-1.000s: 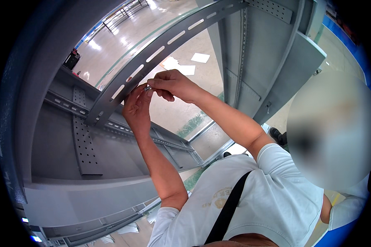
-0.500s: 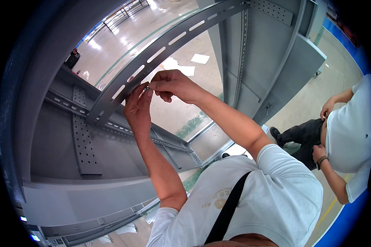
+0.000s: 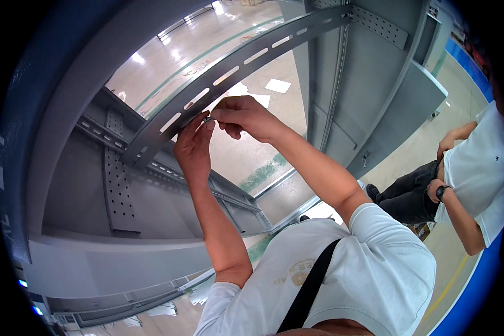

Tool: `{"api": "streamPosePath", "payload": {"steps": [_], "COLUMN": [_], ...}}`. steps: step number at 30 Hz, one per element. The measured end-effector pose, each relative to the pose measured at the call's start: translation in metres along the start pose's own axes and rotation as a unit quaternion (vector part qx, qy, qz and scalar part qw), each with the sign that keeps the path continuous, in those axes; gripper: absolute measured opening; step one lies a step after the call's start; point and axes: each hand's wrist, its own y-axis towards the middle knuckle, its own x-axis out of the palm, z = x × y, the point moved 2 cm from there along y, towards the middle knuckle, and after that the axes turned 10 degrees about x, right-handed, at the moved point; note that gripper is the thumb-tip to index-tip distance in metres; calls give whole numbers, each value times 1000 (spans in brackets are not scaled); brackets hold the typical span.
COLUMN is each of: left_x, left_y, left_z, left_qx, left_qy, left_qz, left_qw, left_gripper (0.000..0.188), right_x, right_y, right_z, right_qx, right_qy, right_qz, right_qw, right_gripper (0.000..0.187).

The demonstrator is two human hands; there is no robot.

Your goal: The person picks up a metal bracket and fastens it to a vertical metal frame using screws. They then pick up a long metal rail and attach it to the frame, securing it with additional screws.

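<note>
My left hand (image 3: 194, 147) reaches up just below a grey slotted metal crossbar (image 3: 243, 71), its thumb and fingers pinching a small shiny metal fastener (image 3: 208, 119). Close beside it, my right hand (image 3: 245, 116) is curled, with thumb and forefinger closed on the same fastener. Whether the piece is a bolt, a nut or both together is too small to tell. Fingers of both hands cover most of it. The left fingertips overlap the bar's lower edge; whether they touch it I cannot tell.
A grey metal cabinet frame surrounds my arms, with a perforated strip (image 3: 117, 190) at left and a side panel (image 3: 375, 73) at right. White sheets (image 3: 278, 85) lie on the floor beyond the bar. A person (image 3: 470, 173) in a white shirt stands at right.
The whole view has shifted slightly, so the frame and bar sit a little further right. Both hands keep their pinch on the fastener. The other person's lower forearm has changed angle.
</note>
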Motion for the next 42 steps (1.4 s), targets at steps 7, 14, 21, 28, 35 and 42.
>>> {"api": "streamPosePath", "payload": {"steps": [7, 14, 21, 28, 35, 42], "left_x": [-2, -2, -3, -9, -2, -20], "left_y": [0, 3, 2, -3, -4, 0], "left_z": [-3, 3, -3, -6, -13, -18], "left_qx": [-10, -16, -15, -53, -40, -4], "left_qy": [13, 129, -87, -112, -32, 65], "left_qz": [6, 1, 41, 50, 31, 22], "left_qw": [1000, 992, 995, 991, 998, 998], "left_gripper": [26, 25, 26, 25, 26, 25], "right_x": [-4, 4, 11, 23, 10, 23], "right_y": [0, -3, 3, 3, 3, 1], "right_z": [6, 0, -3, -1, -1, 6], "right_qx": [78, 8, 55, 6, 26, 10], "right_qy": [45, 16, -1, 64, -21, 68], "right_qz": [-22, 11, 49, 42, 55, 16], "right_qw": [996, 1000, 997, 997, 998, 998], "right_gripper": [30, 30, 31, 25, 28, 29]}}
